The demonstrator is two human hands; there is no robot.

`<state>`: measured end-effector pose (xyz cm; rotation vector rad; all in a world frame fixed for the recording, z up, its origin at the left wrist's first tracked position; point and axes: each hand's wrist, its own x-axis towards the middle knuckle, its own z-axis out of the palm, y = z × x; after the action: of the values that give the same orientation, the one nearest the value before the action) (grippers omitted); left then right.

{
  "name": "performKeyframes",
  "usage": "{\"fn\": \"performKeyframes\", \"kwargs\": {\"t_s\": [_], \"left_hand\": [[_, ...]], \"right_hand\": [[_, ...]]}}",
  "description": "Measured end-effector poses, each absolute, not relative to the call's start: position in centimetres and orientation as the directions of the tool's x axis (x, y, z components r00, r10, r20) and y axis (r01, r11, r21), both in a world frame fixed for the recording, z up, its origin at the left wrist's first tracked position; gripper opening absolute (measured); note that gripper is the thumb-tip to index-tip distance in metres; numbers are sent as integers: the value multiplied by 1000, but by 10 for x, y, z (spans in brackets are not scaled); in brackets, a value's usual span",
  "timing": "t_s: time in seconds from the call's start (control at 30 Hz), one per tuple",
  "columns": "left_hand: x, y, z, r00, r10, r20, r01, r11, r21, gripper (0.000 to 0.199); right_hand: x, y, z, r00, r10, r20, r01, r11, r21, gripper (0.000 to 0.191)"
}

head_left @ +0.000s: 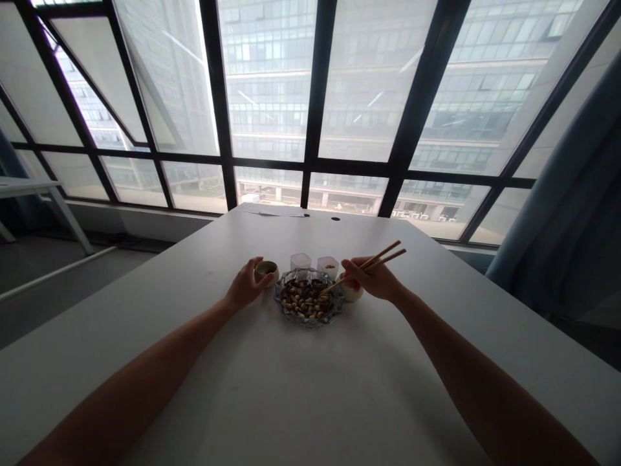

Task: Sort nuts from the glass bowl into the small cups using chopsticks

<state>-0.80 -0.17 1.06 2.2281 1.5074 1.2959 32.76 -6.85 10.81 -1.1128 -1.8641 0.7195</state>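
Observation:
A scalloped glass bowl (pixel 309 319) filled with mixed nuts or seeds stands on the white table. At its left, my left hand (pixel 246 285) is wrapped round a small round cup (pixel 266 277) with a dark inside. My right hand (pixel 374 278) grips a pair of wooden chopsticks (pixel 383 255), whose tips reach into the right side of the bowl's contents. Partly hidden under my right hand is a pale round container (pixel 353 294). Behind the bowl are two small translucent cups, the left one (pixel 300 261) and the right one (pixel 328 266), which holds a few small bits.
The white table (pixel 301 401) runs forward to large windows. Near its far edge lie a paper sheet (pixel 276 210) and two dark round spots. Another table (pixel 29 188) stands at far left, and a blue curtain (pixel 557 213) hangs at right.

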Motion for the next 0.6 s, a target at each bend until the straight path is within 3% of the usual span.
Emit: {"fn": "performKeyframes", "kwargs": {"t_s": [0.13, 0.27, 0.47, 0.6], "left_hand": [[-8, -4, 10, 94, 836, 541, 626, -472, 620, 61], [-6, -7, 11, 85, 808, 584, 603, -508, 615, 63], [-5, -8, 9, 79, 793, 604, 602, -520, 605, 59], [-5, -7, 9, 80, 797, 598, 610, -514, 603, 57]], "right_hand": [[326, -71, 111, -255, 900, 352, 413, 431, -802, 64], [326, -71, 111, -208, 899, 385, 376, 437, -817, 66], [327, -74, 112, -321, 884, 340, 440, 457, -773, 62], [323, -75, 112, -278, 890, 361, 438, 452, -777, 63]]}}
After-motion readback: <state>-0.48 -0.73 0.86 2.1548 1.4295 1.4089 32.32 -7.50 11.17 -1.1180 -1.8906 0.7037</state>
